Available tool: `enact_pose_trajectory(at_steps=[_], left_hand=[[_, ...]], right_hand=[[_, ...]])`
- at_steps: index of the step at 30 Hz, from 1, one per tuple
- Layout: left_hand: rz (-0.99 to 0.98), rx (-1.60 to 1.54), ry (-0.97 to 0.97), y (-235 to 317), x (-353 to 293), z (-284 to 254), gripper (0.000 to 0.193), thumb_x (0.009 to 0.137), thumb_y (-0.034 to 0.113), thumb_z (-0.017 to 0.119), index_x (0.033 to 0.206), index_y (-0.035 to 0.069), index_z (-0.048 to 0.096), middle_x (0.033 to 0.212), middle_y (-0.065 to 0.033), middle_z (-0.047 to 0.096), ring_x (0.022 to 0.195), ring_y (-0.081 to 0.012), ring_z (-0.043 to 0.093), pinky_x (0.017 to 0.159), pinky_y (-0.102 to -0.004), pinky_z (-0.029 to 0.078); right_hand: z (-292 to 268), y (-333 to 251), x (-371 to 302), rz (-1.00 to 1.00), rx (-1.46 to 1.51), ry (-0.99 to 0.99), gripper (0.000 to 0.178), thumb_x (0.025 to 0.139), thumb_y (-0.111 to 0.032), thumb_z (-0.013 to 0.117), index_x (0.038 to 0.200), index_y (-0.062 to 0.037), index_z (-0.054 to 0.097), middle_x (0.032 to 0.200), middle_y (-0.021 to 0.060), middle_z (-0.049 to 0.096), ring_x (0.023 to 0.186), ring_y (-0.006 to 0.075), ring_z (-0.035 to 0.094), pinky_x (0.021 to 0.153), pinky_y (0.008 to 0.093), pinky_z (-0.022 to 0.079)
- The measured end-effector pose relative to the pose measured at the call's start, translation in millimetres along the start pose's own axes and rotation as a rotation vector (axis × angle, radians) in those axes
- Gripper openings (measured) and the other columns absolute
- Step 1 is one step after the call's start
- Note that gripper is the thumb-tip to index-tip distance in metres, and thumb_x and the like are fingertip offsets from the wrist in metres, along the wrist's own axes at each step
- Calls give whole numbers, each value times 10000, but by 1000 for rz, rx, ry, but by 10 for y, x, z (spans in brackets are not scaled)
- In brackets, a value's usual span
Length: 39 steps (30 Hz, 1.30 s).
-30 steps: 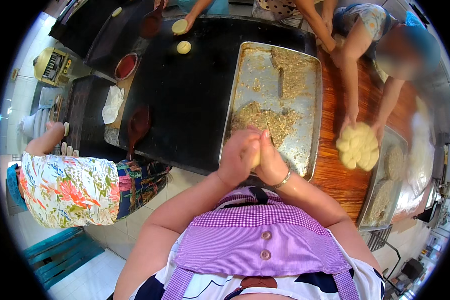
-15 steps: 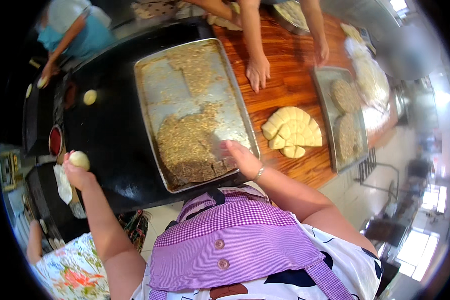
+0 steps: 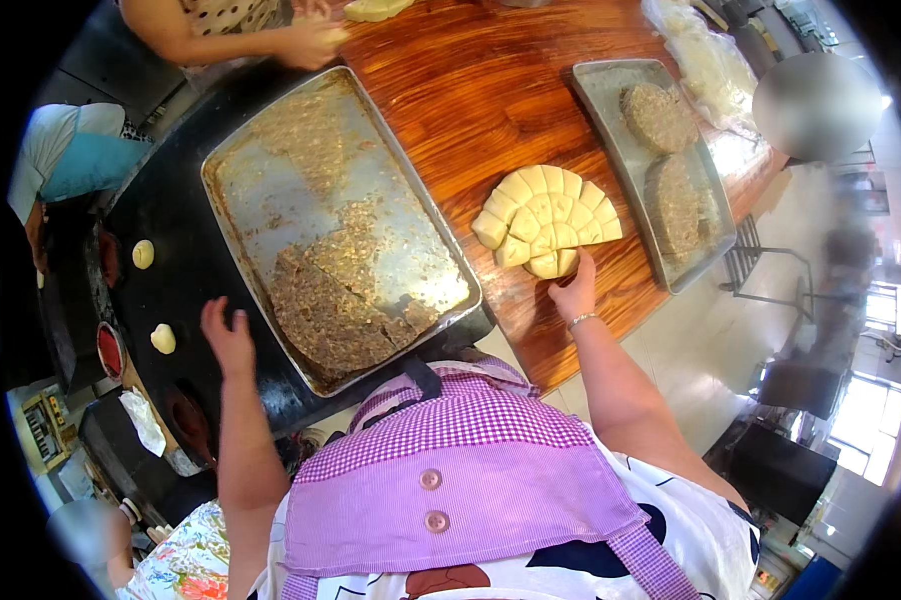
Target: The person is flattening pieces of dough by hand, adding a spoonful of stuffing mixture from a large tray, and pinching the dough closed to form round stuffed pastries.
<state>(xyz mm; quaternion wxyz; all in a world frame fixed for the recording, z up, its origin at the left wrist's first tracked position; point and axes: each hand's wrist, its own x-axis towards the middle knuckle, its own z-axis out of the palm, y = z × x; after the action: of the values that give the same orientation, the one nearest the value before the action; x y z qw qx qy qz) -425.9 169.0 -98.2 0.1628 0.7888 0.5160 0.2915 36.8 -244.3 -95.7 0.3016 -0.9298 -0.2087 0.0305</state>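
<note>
Over the black worktop, my left hand is empty, its fingers spread. Two pale dough balls lie on that worktop, to the left of this hand. My right hand is at the near edge of a fan of cut dough pieces on the wooden table. Its thumb and fingers close around one dough piece there. Between my hands lies a big metal tray, partly covered with a crumbly brown seeded filling.
Two round brown slabs sit in a smaller tray at the right, beside a plastic bag. A red-filled bowl stands at the left. Co-workers' hands work dough at the far edge; another person stands far left.
My left hand has let go of a dough ball, which now lies on the black worktop. My right hand has moved from the tray to the dough pieces. A co-worker's arms have left the wooden table.
</note>
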Motion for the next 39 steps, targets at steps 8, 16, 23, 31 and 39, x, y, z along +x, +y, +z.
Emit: enact_pose_trajectory(at_steps=[8, 16, 23, 31, 39], left_hand=[[75, -145, -292, 1308, -788, -56, 364, 841, 25, 651, 1202, 44, 611, 1381, -157, 487, 1301, -331, 461, 1099, -407, 372], [135, -177, -391, 1818, -929, -94, 312, 839, -6, 636, 1147, 45, 632, 1341, -152, 536, 1281, -327, 490, 1076, -405, 394], [254, -207, -498, 1724, -1116, 45, 289, 827, -21, 640, 1108, 46, 637, 1283, -152, 568, 1240, -337, 523, 1057, -398, 417], [233, -325, -596, 1751, -1106, 3, 263, 847, -11, 647, 1105, 39, 634, 1267, -135, 584, 1212, -322, 546, 1045, -384, 420], [132, -338, -672, 1432, -1374, -149, 265, 850, -30, 630, 1106, 38, 637, 1223, -126, 599, 1145, -276, 593, 915, -343, 507]], right_hand=[[-213, -88, -17, 24, -148, -196, 750, 712, -395, 837, 1310, -57, 538, 1280, 225, 505, 1154, 401, 539, 965, 428, 483], [-298, 235, -167, -238, 148, -96, 495, 775, -119, 730, 1239, -80, 561, 1195, 189, 581, 1085, 390, 591, 914, 434, 507], [-308, 397, -740, -210, 224, -55, 533, 764, -24, 698, 1251, -19, 482, 1276, 206, 534, 1210, 392, 506, 1028, 431, 430], [143, 24, -427, 53, 76, -107, 458, 710, -75, 759, 1147, -60, 625, 1203, 182, 562, 1146, 372, 509, 987, 428, 442], [-356, 79, -815, -196, 25, -275, 699, 697, -43, 753, 1356, -89, 525, 1383, 186, 477, 1315, 405, 412, 1115, 427, 373]])
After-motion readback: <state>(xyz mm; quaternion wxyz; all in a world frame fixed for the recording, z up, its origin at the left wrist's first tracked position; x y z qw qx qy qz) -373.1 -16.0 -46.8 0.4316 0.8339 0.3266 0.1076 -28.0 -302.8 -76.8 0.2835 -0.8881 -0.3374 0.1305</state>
